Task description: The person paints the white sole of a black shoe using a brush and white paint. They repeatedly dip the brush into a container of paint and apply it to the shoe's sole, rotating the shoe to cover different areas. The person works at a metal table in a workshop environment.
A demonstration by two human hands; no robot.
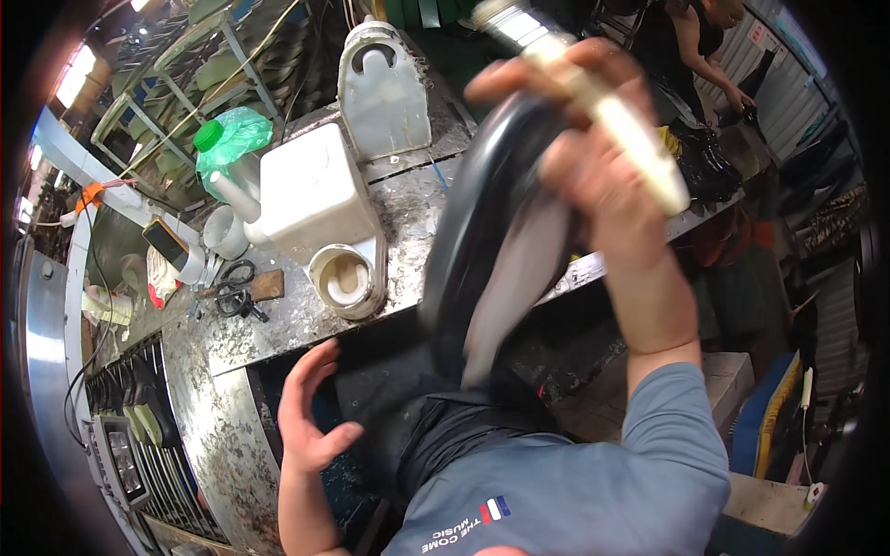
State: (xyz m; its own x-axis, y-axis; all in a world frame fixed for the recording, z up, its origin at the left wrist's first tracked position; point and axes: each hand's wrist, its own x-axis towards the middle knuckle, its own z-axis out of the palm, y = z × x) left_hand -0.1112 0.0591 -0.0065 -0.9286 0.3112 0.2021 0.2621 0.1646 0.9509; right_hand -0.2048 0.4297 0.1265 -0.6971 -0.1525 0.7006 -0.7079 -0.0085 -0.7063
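Note:
My right hand (603, 139), blurred by motion, is raised at the upper right with its fingers bent around a pale-handled brush (640, 153). The brush's metal collar points to the top edge. A long, shiny black shoe or boot part (473, 204) hangs under the same fingers, its pale greyish face (519, 269) turned to the right; smearing hides its exact kind. My left hand (315, 408) is open and empty at the bench's front edge, thumb and fingers apart. Closest to it is a crusted white pot (348, 283) with whitish stuff inside.
A white jug (311, 185) rests on the stained metal bench (408, 227). Behind stands a crusted container (385, 107). At left are a green-capped bottle (211, 137), scissors (236, 292) and a phone (167, 241). Another person (695, 46) works at the far right beside shiny black items (709, 171).

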